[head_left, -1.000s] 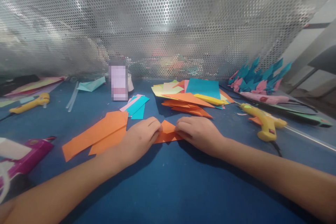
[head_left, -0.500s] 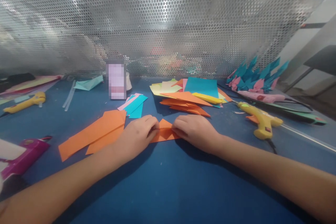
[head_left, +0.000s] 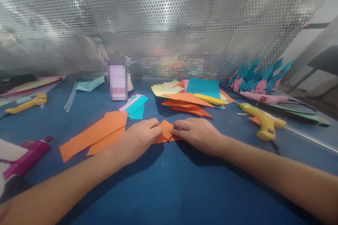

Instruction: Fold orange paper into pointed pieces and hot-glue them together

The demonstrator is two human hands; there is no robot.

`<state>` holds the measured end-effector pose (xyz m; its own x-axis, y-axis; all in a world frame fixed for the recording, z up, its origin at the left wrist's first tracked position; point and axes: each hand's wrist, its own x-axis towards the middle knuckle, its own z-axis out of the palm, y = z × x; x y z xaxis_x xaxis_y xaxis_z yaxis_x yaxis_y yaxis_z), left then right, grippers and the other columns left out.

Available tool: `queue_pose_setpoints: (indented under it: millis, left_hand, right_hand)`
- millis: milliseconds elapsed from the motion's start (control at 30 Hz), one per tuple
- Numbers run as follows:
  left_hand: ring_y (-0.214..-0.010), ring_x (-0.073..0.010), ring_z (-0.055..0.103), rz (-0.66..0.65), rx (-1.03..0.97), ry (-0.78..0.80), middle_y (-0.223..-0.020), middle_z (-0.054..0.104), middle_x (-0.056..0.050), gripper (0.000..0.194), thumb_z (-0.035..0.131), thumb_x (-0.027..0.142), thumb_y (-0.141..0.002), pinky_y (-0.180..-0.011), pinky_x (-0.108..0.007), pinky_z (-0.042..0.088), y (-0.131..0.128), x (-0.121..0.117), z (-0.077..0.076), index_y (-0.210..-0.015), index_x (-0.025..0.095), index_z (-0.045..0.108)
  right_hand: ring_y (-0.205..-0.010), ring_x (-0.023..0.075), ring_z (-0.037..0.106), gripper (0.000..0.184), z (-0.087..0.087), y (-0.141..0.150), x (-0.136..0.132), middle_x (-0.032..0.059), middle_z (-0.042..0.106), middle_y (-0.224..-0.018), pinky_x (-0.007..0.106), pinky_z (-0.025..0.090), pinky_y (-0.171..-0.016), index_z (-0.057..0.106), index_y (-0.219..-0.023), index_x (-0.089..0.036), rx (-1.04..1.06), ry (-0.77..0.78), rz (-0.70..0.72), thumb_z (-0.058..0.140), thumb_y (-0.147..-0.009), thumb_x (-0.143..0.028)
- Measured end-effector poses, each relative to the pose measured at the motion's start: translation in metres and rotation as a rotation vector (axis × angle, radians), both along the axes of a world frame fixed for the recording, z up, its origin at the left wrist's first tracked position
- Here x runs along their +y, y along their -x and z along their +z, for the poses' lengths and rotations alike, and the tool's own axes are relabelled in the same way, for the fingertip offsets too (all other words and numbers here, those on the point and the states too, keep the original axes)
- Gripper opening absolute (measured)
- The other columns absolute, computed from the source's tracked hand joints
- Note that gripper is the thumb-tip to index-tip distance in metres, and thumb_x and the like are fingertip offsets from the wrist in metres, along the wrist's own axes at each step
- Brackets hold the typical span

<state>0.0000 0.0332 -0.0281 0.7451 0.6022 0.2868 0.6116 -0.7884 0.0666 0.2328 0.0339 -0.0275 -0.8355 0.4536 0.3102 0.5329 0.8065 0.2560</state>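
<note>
An orange folded paper (head_left: 166,132) lies on the blue table, a pointed tip facing away from me. My left hand (head_left: 143,134) grips its left side, fingers pressed together at the fold. On the opposite side my right hand (head_left: 197,134) pinches the paper with thumb and fingers. Both palms hide the outer ends of the piece. Left of my left hand lie orange paper strips (head_left: 101,130), partly covered by that forearm. Behind the hands is a stack of orange folded papers (head_left: 185,104).
Blue and pink strips (head_left: 137,104) lie near a blurred upright panel (head_left: 118,82). Coloured sheets (head_left: 203,87) carry a yellow cutter (head_left: 210,99). Yellow glue guns stand at right (head_left: 266,123) and left (head_left: 27,103). Blue and pink paper shapes (head_left: 260,75) sit back right, a magenta tool (head_left: 29,154) front left.
My fingers have shifted slightly inward and down along the fold, and the orange paper's middle now looks flatter. The right hand's fingers are more extended.
</note>
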Motion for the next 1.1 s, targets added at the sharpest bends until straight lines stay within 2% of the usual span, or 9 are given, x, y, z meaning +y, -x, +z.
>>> queue_pose_setpoints:
  millis: [200, 300, 433, 600, 733, 867, 1100]
  left_hand:
    - [-0.075, -0.0152, 0.05, -0.025, 0.042, 0.05, -0.084, 0.054, -0.004, 0.024, 0.037, 0.006, -0.09, -0.065, -0.026, 0.042, 0.004, -0.005, 0.004, -0.079, 0.015, 0.056]
    - [-0.077, -0.0165, 0.051, -0.029, 0.098, 0.02, -0.086, 0.054, -0.005, 0.025, 0.036, 0.004, -0.088, -0.065, -0.027, 0.042, 0.004, -0.007, 0.007, -0.08, 0.015, 0.056]
    - [-0.074, -0.017, 0.05, -0.022, 0.185, -0.024, -0.084, 0.054, -0.006, 0.025, 0.036, 0.005, -0.09, -0.063, -0.028, 0.043, 0.001, -0.01, 0.013, -0.079, 0.014, 0.057]
    - [-0.082, -0.0186, 0.051, -0.061, 0.211, -0.029, -0.085, 0.057, -0.007, 0.027, 0.036, 0.008, -0.093, -0.071, -0.029, 0.047, -0.001, -0.013, 0.02, -0.08, 0.013, 0.059]
    - [-0.086, -0.0182, 0.052, -0.053, 0.17, -0.002, -0.091, 0.057, -0.007, 0.028, 0.033, 0.008, -0.094, -0.075, -0.029, 0.048, -0.001, -0.014, 0.019, -0.083, 0.014, 0.058]
    - [-0.088, -0.0179, 0.054, -0.117, 0.119, 0.058, -0.097, 0.058, -0.007, 0.029, 0.03, 0.007, -0.094, -0.077, -0.029, 0.048, 0.001, -0.015, 0.015, -0.092, 0.014, 0.058]
    - [-0.091, -0.0196, 0.054, -0.149, 0.132, 0.028, -0.103, 0.059, -0.008, 0.026, 0.038, 0.01, -0.094, -0.079, -0.032, 0.048, 0.006, -0.018, 0.011, -0.11, 0.017, 0.057]
  right_hand:
    - [-0.064, 0.0149, 0.05, 0.023, 0.003, 0.002, -0.001, 0.0074, 0.062, -0.088, 0.029, 0.029, -0.055, 0.064, -0.103, -0.014, -0.054, 0.024, 0.01, 0.044, -0.092, -0.011]
    - [-0.065, 0.0154, 0.051, 0.023, 0.006, 0.003, -0.002, 0.0076, 0.062, -0.086, 0.029, 0.03, -0.055, 0.064, -0.102, -0.014, -0.081, 0.056, 0.002, 0.044, -0.091, -0.01]
    - [-0.066, 0.0166, 0.051, 0.022, 0.007, 0.004, -0.004, 0.0077, 0.062, -0.084, 0.03, 0.03, -0.055, 0.063, -0.104, -0.013, -0.117, 0.064, -0.018, 0.046, -0.09, -0.009]
    - [-0.068, 0.0172, 0.051, 0.022, 0.008, 0.004, -0.003, 0.0069, 0.062, -0.082, 0.03, 0.031, -0.055, 0.064, -0.102, -0.013, -0.135, 0.061, 0.035, 0.045, -0.093, -0.015]
    - [-0.069, 0.0165, 0.051, 0.024, 0.009, 0.003, -0.002, 0.0068, 0.062, -0.082, 0.029, 0.034, -0.056, 0.066, -0.098, -0.014, -0.126, 0.076, 0.039, 0.042, -0.095, -0.016]
    - [-0.081, 0.0184, 0.054, 0.026, 0.008, 0.002, 0.0, 0.0082, 0.063, -0.086, 0.03, 0.042, -0.068, 0.067, -0.094, -0.014, -0.051, 0.136, 0.084, 0.042, -0.095, -0.016]
    - [-0.089, 0.0218, 0.056, 0.028, 0.008, 0.0, -0.001, 0.0106, 0.064, -0.094, 0.033, 0.045, -0.074, 0.065, -0.105, -0.013, -0.063, 0.197, 0.083, 0.039, -0.096, -0.016]
